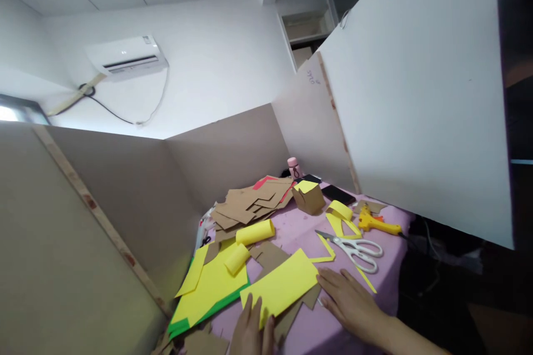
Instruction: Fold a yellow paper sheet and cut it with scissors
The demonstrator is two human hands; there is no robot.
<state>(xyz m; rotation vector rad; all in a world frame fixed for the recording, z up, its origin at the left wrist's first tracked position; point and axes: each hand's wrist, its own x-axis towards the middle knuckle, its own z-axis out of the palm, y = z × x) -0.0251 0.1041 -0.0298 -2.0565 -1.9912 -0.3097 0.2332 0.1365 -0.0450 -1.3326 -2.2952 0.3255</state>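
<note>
Head view:

1. Left hand (250, 333) at near edge, fingers stretched onto near corner of yellow sheet (283, 285); thumb hidden, so pinching or just pressing: cannot tell.
2. Right hand (350, 302) flat and open on purple cloth (300, 227), palm down, fingertips touching right edge of the sheet, gripping nothing.
3. Sheet flat, partly over brown cardboard scraps (270, 255), just right of the yellow-on-green paper stack (216, 305).
4. Looks done: two yellow rolls (255, 232) left and farther off, curled yellow strips (341, 216) farther right, small cardboard box (308, 197) with a yellow top piece.
5. Looks not done: sheet under the hands not rolled, no fold, cut or glue visible; judged roughly midway.
6. Scissors (358, 249) just beyond the right hand, untouched; glue gun (377, 224) farther right, untouched.
7. Pile of cardboard pieces (250, 202) at far left, pink bottle (293, 167) at far corner, board partitions (416, 94) around.
</note>
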